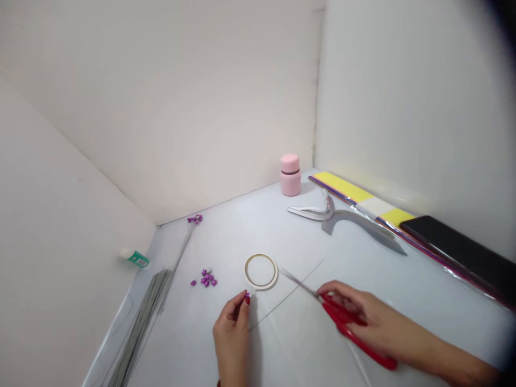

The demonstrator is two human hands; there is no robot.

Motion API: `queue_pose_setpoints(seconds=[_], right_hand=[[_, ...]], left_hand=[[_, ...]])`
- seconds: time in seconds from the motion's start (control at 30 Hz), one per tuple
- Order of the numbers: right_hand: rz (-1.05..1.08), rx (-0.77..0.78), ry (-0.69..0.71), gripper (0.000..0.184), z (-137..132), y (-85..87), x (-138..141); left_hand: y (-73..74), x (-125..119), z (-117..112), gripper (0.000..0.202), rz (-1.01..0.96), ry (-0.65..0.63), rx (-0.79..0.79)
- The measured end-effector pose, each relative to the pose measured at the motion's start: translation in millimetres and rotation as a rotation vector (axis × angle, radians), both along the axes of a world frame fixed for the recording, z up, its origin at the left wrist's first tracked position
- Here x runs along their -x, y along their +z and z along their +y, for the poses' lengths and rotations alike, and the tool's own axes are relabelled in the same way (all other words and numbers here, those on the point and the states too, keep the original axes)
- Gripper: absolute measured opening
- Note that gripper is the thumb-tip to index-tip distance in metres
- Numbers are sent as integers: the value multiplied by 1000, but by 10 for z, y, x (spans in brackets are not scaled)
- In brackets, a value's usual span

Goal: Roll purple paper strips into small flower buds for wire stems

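Between the thumb and fingertips of my left hand [234, 333] is a small purple piece [248, 295], mostly hidden by the fingers. A thin strip seems to run from it toward the white tape roll [275, 278], which lies flat just beyond. My right hand [373, 320] is closed around red-handled scissors [342, 317], their blades pointing left toward the roll. Under the blades, a thin straight wire [278, 305] lies slantwise on the table. Left of the roll sits a small cluster of purple pieces [208, 278].
A bundle of grey-green wires [143, 322] lies at left, beside a glue stick [135, 258]. Wires with purple tips [195, 219] lie behind. At back stand a pink jar [291, 176] and, nearby, pliers [318, 214]. Yellow-topped paper strips [346, 186] and a black phone [455, 252] line the right wall.
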State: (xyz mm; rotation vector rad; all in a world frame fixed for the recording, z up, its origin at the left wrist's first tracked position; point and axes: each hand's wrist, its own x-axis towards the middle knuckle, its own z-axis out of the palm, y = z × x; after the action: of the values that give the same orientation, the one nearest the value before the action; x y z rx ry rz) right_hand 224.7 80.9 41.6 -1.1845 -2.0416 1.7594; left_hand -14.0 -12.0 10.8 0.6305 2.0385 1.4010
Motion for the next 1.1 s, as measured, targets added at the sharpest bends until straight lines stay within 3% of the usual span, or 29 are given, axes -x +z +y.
queue_pose_setpoints(seconds=[0.07,0.13,0.3,0.63,1.1], right_hand=[[117,217,66,47,-121,40,223],[139,275,99,49,-180,47,380],[49,34,166,41,-146,53,520],[74,94,205,45,-114,16,666],[74,62,199,48,-106,37,627]], left_hand=[[-3,3,0,30,-23,12,-10],[-10,11,-2,30,-58,28,-23],[-52,49,-17,31,-202,105,-62],[-123,80,-5,31,-467,218,-150],[-105,65,-5,30,-523,248,-209]])
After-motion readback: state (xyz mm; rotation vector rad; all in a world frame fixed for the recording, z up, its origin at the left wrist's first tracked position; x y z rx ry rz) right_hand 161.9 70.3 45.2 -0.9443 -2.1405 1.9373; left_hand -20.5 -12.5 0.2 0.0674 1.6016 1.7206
